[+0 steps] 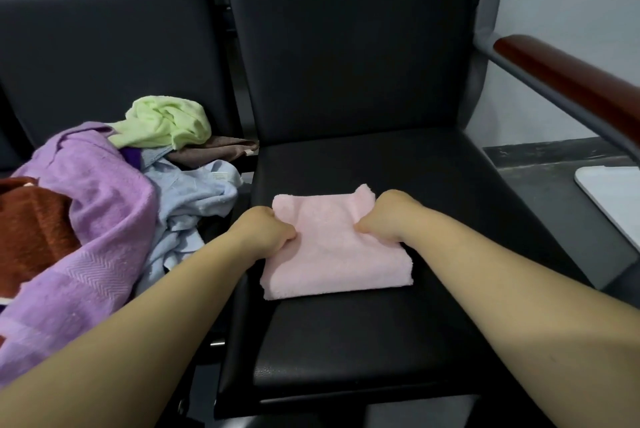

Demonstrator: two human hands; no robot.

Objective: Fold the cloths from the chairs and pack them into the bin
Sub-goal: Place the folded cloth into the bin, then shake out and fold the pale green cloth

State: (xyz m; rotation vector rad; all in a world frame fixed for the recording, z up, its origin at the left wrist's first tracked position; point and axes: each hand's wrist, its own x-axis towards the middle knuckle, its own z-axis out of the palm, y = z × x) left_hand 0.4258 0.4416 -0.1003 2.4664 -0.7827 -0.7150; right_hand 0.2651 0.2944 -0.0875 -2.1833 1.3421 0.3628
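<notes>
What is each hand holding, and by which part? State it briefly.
The pink cloth, folded on the black seat: left hand pinches its left edge, right hand its right edge.

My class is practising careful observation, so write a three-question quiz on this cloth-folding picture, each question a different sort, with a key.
1. True or false: the left hand and the right hand both grip the pink cloth.
2. Which cloth in the heap lies nearest the backrest? A light green cloth; B rust-brown; C yellow.
3. Fill in: the pink cloth lies on the black ____.
Key: 1 true; 2 A; 3 seat.
</notes>
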